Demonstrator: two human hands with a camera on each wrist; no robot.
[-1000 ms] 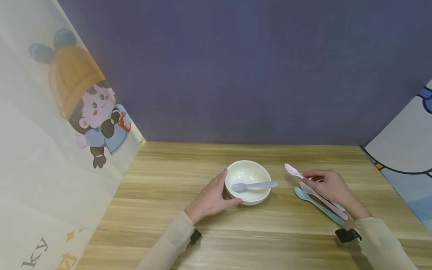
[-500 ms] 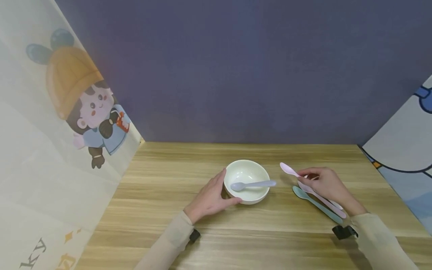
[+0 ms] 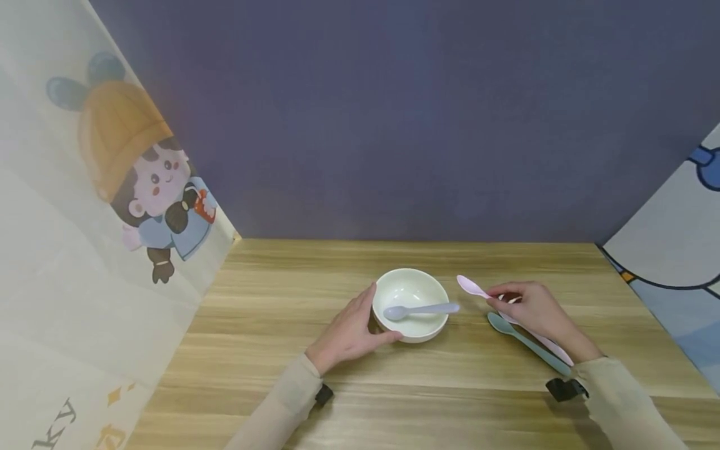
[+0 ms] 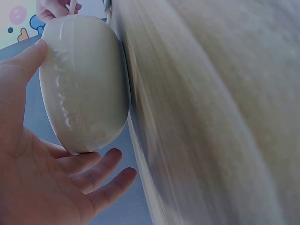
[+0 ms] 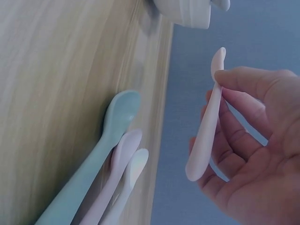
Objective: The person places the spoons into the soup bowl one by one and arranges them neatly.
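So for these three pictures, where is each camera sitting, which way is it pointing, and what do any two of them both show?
Head: worn on the head, looking forward and down at the table; both hands and sleeves show.
Left wrist: at the left hand, facing the bowl; palm and fingers show.
Right wrist: at the right hand, facing the pink spoon it pinches and three spoons lying on the table.
Shared: the bowl appears in all three.

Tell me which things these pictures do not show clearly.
- Head view: right hand covers the pink spoon handle and part of the spoons on the table; their number is unclear.
- Left wrist view: bowl inside hidden by its wall.
- Right wrist view: bowl cut off by the top edge.
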